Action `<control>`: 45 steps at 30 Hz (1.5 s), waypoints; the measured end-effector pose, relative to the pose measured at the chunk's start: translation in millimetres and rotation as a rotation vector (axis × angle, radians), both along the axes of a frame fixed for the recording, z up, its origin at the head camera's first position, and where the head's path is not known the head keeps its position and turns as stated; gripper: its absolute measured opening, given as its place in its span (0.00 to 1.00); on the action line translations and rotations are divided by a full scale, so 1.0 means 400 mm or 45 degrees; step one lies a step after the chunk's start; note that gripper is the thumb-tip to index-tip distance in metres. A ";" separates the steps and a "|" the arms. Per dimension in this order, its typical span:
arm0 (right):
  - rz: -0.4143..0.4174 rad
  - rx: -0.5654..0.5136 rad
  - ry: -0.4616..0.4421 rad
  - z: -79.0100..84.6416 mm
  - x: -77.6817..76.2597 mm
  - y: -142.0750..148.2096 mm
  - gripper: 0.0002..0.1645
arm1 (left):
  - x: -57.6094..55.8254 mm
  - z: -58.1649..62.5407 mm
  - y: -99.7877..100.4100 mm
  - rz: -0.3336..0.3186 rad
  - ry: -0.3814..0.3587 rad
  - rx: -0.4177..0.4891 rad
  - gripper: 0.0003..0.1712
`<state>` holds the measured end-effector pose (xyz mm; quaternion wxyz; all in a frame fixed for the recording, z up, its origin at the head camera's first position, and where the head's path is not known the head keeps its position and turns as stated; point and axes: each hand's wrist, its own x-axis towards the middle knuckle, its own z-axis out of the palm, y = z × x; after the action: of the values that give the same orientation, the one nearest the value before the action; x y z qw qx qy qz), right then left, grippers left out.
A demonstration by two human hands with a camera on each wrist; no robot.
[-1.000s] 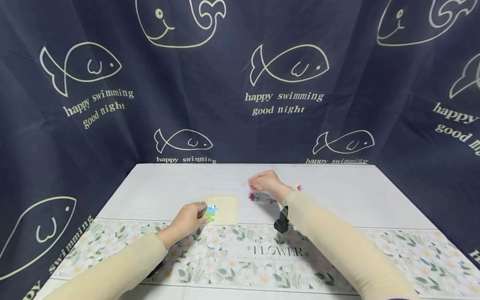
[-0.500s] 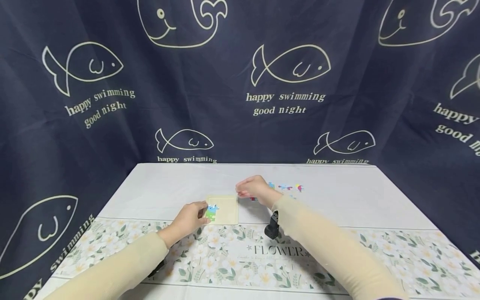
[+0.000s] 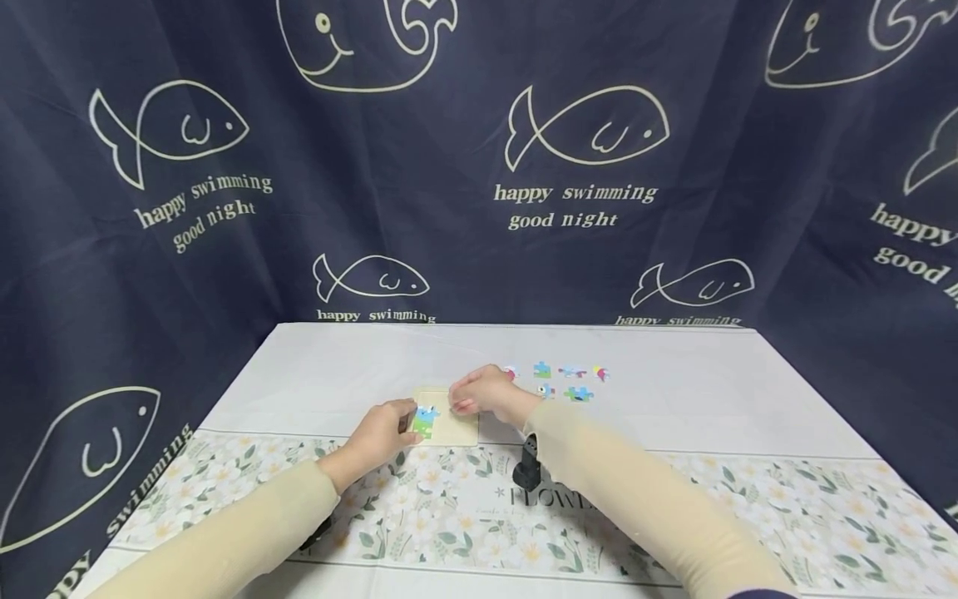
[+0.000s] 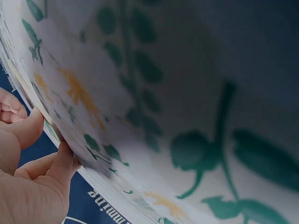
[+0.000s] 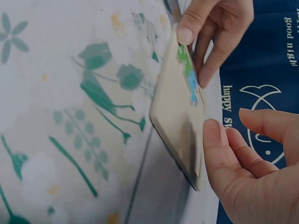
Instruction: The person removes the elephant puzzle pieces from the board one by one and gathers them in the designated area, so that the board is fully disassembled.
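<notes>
A cream puzzle tray lies flat on the table. Blue and green puzzle pieces sit joined along its left side. My left hand grips the tray at its left edge, thumb at the near corner and fingers farther up, as the right wrist view of this left hand also shows. My right hand is over the tray's right part, fingers bent and pointing left. In the right wrist view no piece shows clearly between the right hand's fingers; their far side is hidden.
Several loose puzzle pieces lie right of the tray, among them a green and blue one and a yellow and pink one. A white cloth with a floral band covers the table; a navy fish-print curtain hangs behind.
My right hand has moved left and nearer, from above the loose pieces to over the tray, uncovering several of them. The left hand stays on the tray's left edge.
</notes>
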<state>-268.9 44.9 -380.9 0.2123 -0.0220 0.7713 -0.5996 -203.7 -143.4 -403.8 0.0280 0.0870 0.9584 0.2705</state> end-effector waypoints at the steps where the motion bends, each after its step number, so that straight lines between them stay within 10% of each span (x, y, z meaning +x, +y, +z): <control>1: 0.011 0.001 0.002 -0.003 0.001 -0.003 0.13 | -0.001 -0.001 0.000 -0.007 0.004 -0.005 0.32; 45: -0.101 0.339 0.191 -0.032 0.026 -0.098 0.10 | -0.014 0.001 0.003 0.004 -0.006 -0.018 0.31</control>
<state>-258.4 5.7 -393.6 0.1312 -0.0080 0.8579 -0.4968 -209.5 -142.3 -403.2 0.0305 0.0847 0.9603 0.2641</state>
